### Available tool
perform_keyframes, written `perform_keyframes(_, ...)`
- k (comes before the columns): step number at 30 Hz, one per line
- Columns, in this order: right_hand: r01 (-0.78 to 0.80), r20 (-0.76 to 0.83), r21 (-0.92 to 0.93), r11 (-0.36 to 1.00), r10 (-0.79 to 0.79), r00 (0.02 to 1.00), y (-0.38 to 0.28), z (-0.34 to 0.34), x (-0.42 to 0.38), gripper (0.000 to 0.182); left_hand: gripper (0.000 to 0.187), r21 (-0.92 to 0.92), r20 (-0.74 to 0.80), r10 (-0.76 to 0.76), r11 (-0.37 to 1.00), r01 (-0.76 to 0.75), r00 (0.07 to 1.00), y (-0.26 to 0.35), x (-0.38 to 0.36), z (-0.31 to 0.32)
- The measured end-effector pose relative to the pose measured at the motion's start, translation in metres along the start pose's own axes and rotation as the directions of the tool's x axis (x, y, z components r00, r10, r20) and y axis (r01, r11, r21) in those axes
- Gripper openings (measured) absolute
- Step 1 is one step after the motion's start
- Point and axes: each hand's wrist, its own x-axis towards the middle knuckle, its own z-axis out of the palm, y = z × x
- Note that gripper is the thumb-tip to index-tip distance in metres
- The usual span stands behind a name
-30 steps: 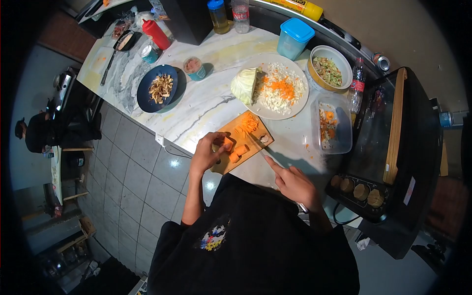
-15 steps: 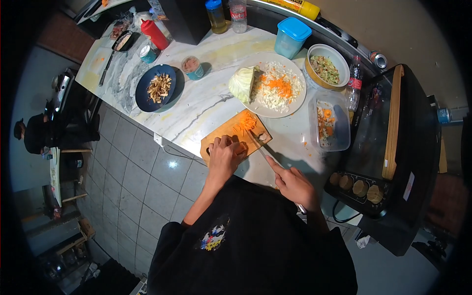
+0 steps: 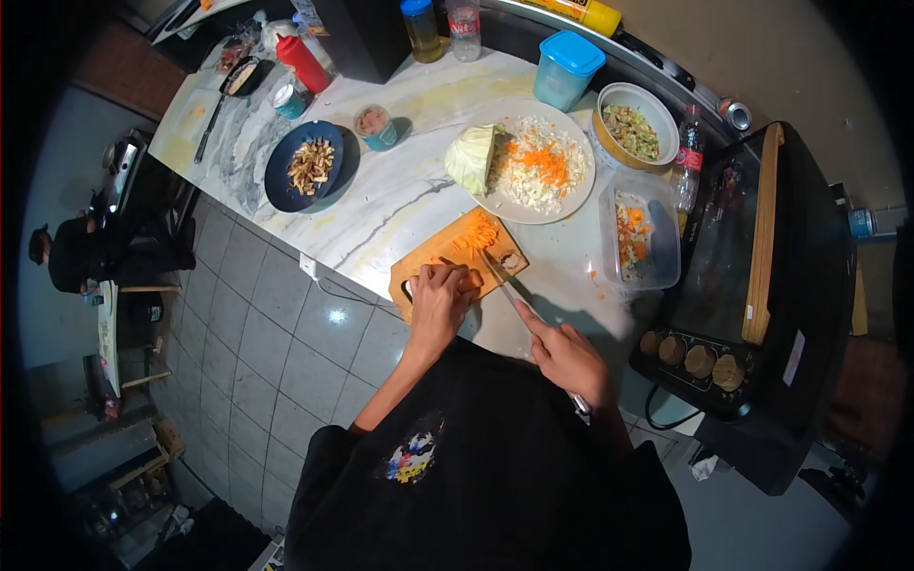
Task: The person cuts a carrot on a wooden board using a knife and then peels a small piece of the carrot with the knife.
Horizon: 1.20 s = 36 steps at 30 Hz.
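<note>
Two hands meet over the wooden cutting board [image 3: 428, 259] at the counter's near edge. The left hand [image 3: 440, 303] lies curled, fingers folded down over a carrot piece [image 3: 466, 279] that shows just beyond its fingertips. The right hand [image 3: 564, 358] is closed around the handle of a knife [image 3: 505, 284], forefinger stretched along the spine. The blade's long axis runs from that hand up and left to the board, its tip just beside the left fingers. Shredded carrot [image 3: 481, 231] lies at the board's far end.

Left hand [image 3: 439, 300] curled palm-down; right hand [image 3: 568, 360] gripping.
</note>
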Motion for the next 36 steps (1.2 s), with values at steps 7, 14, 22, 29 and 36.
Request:
perform_keyframes(7,0.004,-0.014,-0.004,1.000,-0.004,1.000,-0.004,-0.004,0.004,0.068,0.031,-0.084,-0.060,0.056,0.995,-0.061,0.997,0.011,0.010,-0.014)
perform_keyframes(14,-0.022,-0.010,-0.025,0.999,0.022,1.000,-0.009,-0.005,0.005,0.065,0.031,-0.379,-0.217,-0.257,0.911,0.162,0.942,-0.025,0.025,-0.041)
perform_keyframes(22,0.031,-0.012,-0.016,0.999,-0.032,0.999,-0.009,-0.001,0.010,0.066,0.029,-0.211,-0.051,-0.318,0.930,0.301,0.947,-0.061,0.025,-0.041)
perform_keyframes(29,0.036,-0.028,-0.013,0.999,-0.036,0.999,-0.008,-0.003,0.008,0.067,0.030,-0.249,-0.002,-0.341,0.911,0.330,0.940,-0.055,0.024,-0.041)
perform_keyframes(36,0.031,-0.022,-0.018,0.999,-0.031,0.999,-0.010,-0.003,0.009,0.067,0.033,-0.196,-0.059,-0.268,0.948,0.252,0.962,-0.060,0.022,-0.044)
